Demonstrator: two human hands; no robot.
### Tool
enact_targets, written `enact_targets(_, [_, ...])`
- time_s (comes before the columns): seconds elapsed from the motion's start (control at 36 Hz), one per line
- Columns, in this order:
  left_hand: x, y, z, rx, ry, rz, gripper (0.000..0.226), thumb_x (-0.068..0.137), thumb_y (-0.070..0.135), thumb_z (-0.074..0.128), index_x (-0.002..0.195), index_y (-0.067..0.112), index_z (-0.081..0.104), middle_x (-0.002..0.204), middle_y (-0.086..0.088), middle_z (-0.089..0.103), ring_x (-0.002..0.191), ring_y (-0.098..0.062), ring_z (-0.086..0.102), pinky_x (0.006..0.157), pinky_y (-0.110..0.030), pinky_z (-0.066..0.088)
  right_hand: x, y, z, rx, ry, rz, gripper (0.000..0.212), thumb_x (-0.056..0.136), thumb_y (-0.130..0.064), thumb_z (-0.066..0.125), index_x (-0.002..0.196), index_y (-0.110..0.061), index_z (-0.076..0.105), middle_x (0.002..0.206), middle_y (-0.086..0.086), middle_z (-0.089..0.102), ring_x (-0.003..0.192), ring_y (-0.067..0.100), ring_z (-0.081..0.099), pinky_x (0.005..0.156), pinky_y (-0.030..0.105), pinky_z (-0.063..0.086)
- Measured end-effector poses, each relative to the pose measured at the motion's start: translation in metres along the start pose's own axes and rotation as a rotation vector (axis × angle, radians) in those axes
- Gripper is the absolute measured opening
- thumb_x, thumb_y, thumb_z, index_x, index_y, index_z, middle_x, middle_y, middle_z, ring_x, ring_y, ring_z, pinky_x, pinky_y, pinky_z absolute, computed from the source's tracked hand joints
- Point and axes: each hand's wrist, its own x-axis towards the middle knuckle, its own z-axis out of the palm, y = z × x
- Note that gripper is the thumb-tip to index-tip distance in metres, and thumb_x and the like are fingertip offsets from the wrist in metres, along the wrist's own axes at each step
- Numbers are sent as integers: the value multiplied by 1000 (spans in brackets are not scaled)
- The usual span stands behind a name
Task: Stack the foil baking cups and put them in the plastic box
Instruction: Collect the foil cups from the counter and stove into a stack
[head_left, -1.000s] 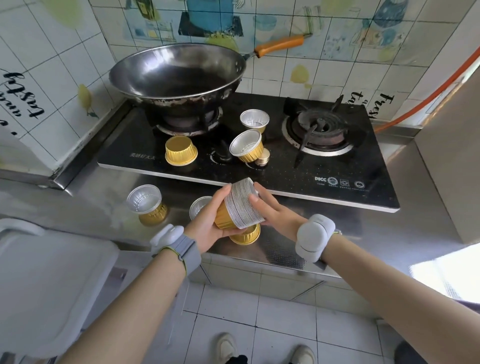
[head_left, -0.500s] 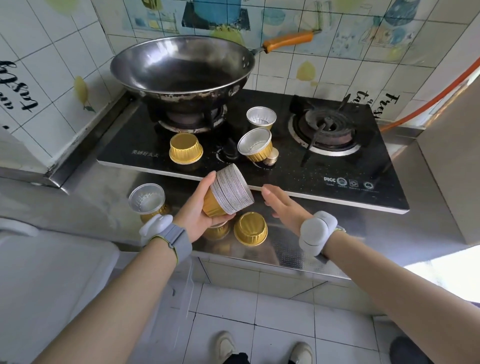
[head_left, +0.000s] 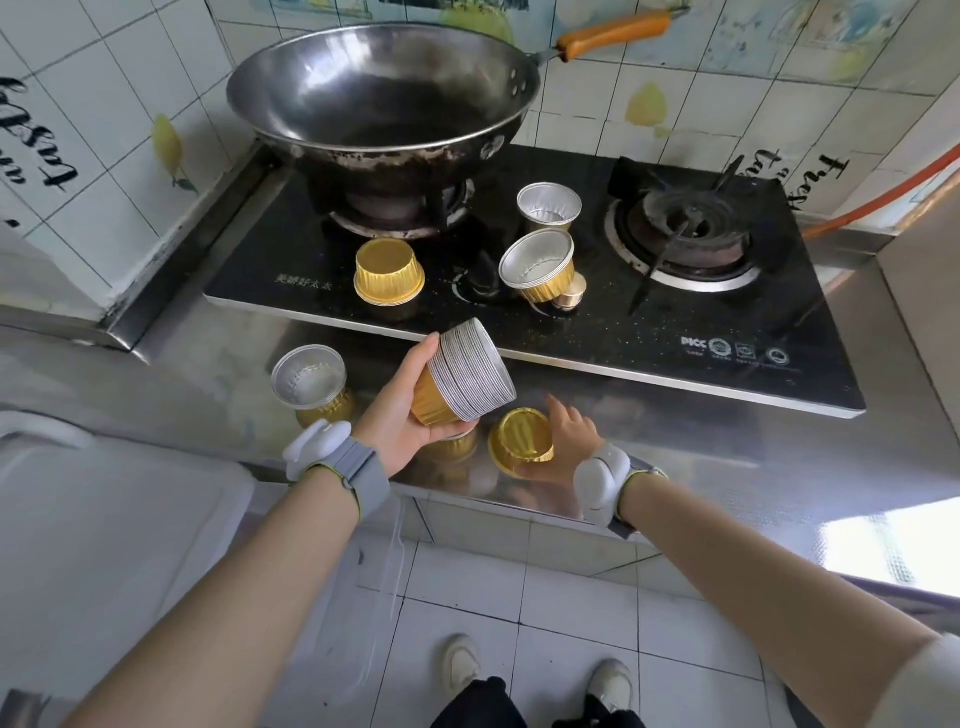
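Now, your left hand (head_left: 397, 415): fingers below and thumb above clasp the gold base of the stack of foil cups (head_left: 470, 376).
Stack look: many nested cups, pleated gold outside, with a thick band of silver rims. It lies on its side, mouth turned toward your right, held above the steel counter (head_left: 675, 441) just in front of the hob.
Your right hand (head_left: 569, 447): fingers and thumb curve round a single gold cup (head_left: 521, 441), grasping it. The cup is bottom-up at the counter's front edge, just beside the stack.
Wrists: a left wristband (head_left: 337, 460) and a right wristband (head_left: 602, 486), each grey with a white pod. Both forearms are bare and reach forward.
Under the stack: a half-hidden cup (head_left: 454, 448) on the counter.
Counter left: an upright cup (head_left: 310, 382), silver inside, empty.
Hob (head_left: 597, 332): black glass. An upside-down cup (head_left: 388, 278), a tilted cup (head_left: 537, 265) leaning on a brass knob (head_left: 571, 296), and a far upright cup (head_left: 549, 205) sit between the burners.
Wok (head_left: 384, 104): dark, empty, orange handle, on the left burner.
Lower left: a white plastic surface (head_left: 104, 519); whether it is the box, you cannot tell.
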Motion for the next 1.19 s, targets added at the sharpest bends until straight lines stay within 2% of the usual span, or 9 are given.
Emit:
enact_targets(0.19, [4, -2, -4, 53, 11, 39, 21, 95, 19, 49, 112, 32, 50, 115, 1, 49, 104, -19, 54, 76, -35, 59, 0, 6, 2, -44, 69, -7, 85, 70, -51, 71, 138, -18, 31, 137, 4, 40, 129, 24, 36, 99, 40, 41])
enact_targets(0.36, [9, -3, -5, 63, 2, 12, 18, 96, 24, 48, 110, 34, 50, 116, -1, 49, 107, -22, 54, 74, -36, 59, -1, 9, -4, 220, 96, -1, 80, 60, -49, 77, 125, -16, 45, 122, 5, 54, 116, 26, 53, 93, 39, 49])
enact_targets(0.42, [9, -4, -5, 85, -15, 36, 34, 87, 25, 60, 118, 32, 49, 122, -2, 49, 108, -22, 54, 72, -34, 59, -6, 9, -11, 314, 105, -1, 80, 65, -40, 78, 130, -14, 38, 129, 6, 47, 118, 24, 50, 96, 35, 45])
enact_targets(0.53, [11, -1, -6, 70, -21, -40, 111, 37, 58, 84, 135, 27, 43, 136, -12, 44, 124, -34, 48, 87, -47, 53, -12, 11, -28, 435, 155, -75, 81, 68, -32, 79, 133, -16, 33, 136, 5, 37, 116, 18, 48, 94, 26, 40])
enact_targets(0.72, [14, 0, 2, 33, 38, -81, 35, 89, 47, 49, 115, 25, 55, 123, -11, 55, 114, -30, 55, 85, -44, 53, -24, 5, -54, 444, 204, -112, 78, 68, -31, 78, 132, -19, 34, 132, 4, 36, 103, 10, 42, 86, 21, 36])
enact_targets(0.89, [12, -4, 14, 79, 16, -79, 30, 90, 47, 47, 108, 26, 58, 114, -9, 60, 107, -26, 58, 88, -43, 52, -32, -5, -68, 507, 190, -243, 82, 73, -22, 75, 138, -19, 27, 128, 2, 44, 103, 10, 44, 80, 14, 40])
enact_targets(1.06, [13, -10, 22, 97, 33, -90, 37, 88, 49, 50, 116, 26, 56, 119, -9, 59, 111, -28, 57, 87, -43, 52, -42, -15, -74, 537, 95, -308, 79, 89, -15, 55, 148, -22, 3, 104, 0, 50, 76, 10, 54, 62, 10, 45])
enact_targets(1.11, [12, -10, 26, 100, 35, -87, 35, 88, 49, 49, 114, 26, 57, 117, -8, 61, 108, -27, 59, 85, -42, 53, -45, -15, -76, 562, 45, -316, 75, 93, -17, 48, 149, -23, -1, 131, 7, 49, 102, 15, 56, 81, 10, 41])
enact_targets(1.19, [12, -11, 30, 90, 28, -88, 34, 90, 48, 48, 111, 24, 59, 114, -8, 62, 106, -26, 59, 88, -43, 52, -49, -17, -79, 629, -51, -290, 70, 96, -26, 42, 149, -24, -3, 153, -2, 26, 136, 13, 31, 96, 14, 24])
